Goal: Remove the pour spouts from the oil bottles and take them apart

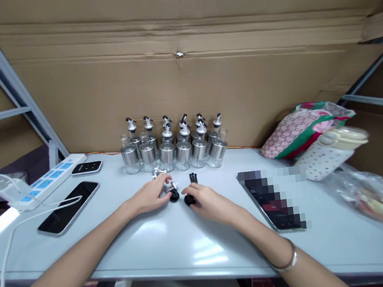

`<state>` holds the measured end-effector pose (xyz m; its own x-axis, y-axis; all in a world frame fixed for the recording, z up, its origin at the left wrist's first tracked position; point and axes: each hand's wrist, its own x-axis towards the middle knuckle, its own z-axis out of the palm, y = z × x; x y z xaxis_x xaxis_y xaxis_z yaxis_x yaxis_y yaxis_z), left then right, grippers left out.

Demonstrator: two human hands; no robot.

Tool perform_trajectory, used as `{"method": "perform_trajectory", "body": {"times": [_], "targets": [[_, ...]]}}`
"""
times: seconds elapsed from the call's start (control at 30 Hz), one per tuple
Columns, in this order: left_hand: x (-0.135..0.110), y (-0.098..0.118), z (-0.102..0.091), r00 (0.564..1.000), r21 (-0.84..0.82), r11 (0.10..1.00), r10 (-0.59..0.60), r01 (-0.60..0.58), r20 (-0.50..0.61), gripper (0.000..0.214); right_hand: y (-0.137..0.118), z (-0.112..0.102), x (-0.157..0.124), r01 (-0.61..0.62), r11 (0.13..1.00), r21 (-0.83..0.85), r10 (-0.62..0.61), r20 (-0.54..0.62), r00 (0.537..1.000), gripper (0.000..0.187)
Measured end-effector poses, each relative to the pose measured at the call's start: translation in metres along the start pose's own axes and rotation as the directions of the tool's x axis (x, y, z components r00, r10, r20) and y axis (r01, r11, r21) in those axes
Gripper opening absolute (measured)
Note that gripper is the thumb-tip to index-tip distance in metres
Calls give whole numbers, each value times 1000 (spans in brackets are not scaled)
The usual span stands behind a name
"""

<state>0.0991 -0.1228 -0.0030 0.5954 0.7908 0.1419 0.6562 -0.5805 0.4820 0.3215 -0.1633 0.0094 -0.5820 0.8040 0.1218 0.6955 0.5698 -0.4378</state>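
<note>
My left hand (pixel 151 195) lies on the table with its fingers curled over a small silver and black pourer cap (pixel 171 192). My right hand (pixel 209 201) rests beside it, fingertips pinched on a small round black part (pixel 188 200). A small black pronged piece (pixel 193 177) stands just behind my right hand. Behind both hands, several glass oil bottles (pixel 174 151) with steel bands and pourer tops stand in two rows against the cardboard.
A phone (pixel 68 207) with a white cable lies at the left, next to a power strip (pixel 48 179) and a small black device (pixel 86 167). A tablet (pixel 273 199), a patterned bag (pixel 300 128), a spotted bottle (pixel 331 151) and a plastic bag (pixel 373 196) sit at the right.
</note>
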Motion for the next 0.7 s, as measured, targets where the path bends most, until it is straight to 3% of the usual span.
{"method": "perform_trajectory", "body": {"times": [0.17,0.37,0.53,0.7], "targets": [[-1,-2,2,999,-139,990,-24,27,27,35,1,4,0,14,991,133,-8,-43,999,42],[0,1,3,994,-342,937,-40,71,98,51,-1,8,2,42,927,372,-27,-45,999,27],[-2,-5,-14,991,-249,966,-42,73,126,48,-6,7,2,85,968,238,-71,-69,995,28],[-8,-15,-40,939,-162,980,-57,118,338,35,-8,5,1,72,981,181,-64,-47,997,32]]}}
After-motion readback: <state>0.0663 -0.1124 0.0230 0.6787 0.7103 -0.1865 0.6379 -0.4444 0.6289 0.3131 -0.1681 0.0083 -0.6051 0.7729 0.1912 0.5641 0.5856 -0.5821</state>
